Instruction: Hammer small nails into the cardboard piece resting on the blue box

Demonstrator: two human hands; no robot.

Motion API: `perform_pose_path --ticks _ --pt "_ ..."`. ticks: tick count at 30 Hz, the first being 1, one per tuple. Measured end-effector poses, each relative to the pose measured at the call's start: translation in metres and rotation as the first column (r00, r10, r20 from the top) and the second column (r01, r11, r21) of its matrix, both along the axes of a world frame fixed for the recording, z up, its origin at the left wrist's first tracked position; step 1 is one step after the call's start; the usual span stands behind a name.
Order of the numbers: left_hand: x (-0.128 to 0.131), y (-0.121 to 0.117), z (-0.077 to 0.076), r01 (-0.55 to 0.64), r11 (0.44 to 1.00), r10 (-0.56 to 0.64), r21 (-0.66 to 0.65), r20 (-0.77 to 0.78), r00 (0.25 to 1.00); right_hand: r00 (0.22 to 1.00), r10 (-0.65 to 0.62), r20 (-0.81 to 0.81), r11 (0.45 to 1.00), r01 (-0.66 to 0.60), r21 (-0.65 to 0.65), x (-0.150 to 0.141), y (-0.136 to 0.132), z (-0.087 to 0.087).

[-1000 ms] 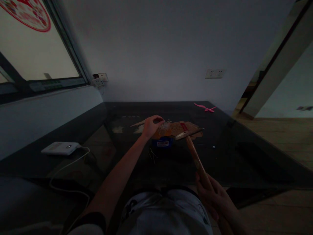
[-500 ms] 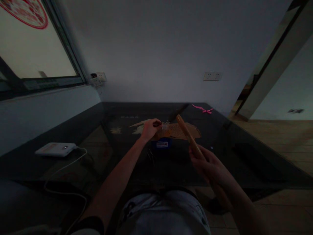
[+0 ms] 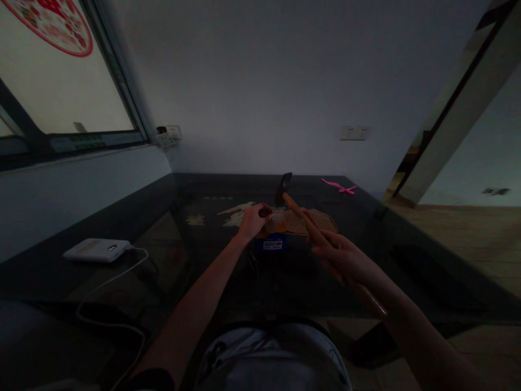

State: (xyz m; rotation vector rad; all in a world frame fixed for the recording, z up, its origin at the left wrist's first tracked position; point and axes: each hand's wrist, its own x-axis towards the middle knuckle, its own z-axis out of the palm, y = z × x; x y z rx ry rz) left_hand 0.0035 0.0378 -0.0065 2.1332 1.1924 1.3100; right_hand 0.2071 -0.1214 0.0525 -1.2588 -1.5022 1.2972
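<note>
My right hand (image 3: 344, 255) is wrapped round the wooden handle of a hammer (image 3: 299, 210). The hammer's dark head is just above the far edge of a brown, rough-textured piece of board (image 3: 321, 220), a little right of my left fingertips. My left hand (image 3: 253, 220) is closed in a pinch at the board's left part; what its fingers hold, if anything, is too small and dark to name. Under the board sits a blue box (image 3: 272, 244) with a pale label. A few thin, nail-like slivers (image 3: 253, 263) lie on the table nearer to me.
A white power bank (image 3: 97, 250) with a white cable (image 3: 116, 279) lies on the dark glossy table (image 3: 203, 187) at left. Pale torn scraps (image 3: 195, 219) are left of the board. A pink ribbon (image 3: 340, 187) lies at the back right. A dark flat object (image 3: 435, 277) rests at right.
The hammer has swung left, its head now nearer my left fingertips and less blurred. My left hand stays at the board. The whole view has shifted slightly.
</note>
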Motion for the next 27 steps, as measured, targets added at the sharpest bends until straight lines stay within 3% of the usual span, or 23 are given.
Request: perform_pose_path --ticks 5,12,17,24,27 --pt "0.002 0.001 0.000 0.009 0.998 -0.008 -0.060 0.012 1.000 0.998 0.012 -0.060 1.000 -0.010 0.027 -0.003 -0.001 0.007" --pt "0.000 0.003 -0.003 -0.031 0.999 0.029 -0.040 -0.050 0.998 0.995 0.049 -0.092 0.998 -0.052 -0.039 -0.009 0.008 -0.008" --pt "0.002 0.005 -0.005 0.019 0.997 -0.019 -0.074 -0.008 1.000 0.993 0.007 -0.122 1.000 -0.006 0.008 -0.007 0.000 0.001" --pt "0.001 0.004 -0.003 -0.038 0.998 0.035 -0.054 -0.050 0.998 0.996 0.061 -0.065 0.997 -0.063 -0.035 -0.010 0.007 -0.009" --pt "0.000 0.007 -0.006 -0.011 0.998 0.008 -0.063 -0.035 0.999 0.996 0.057 -0.071 0.998 -0.059 -0.025 -0.010 0.003 -0.007"
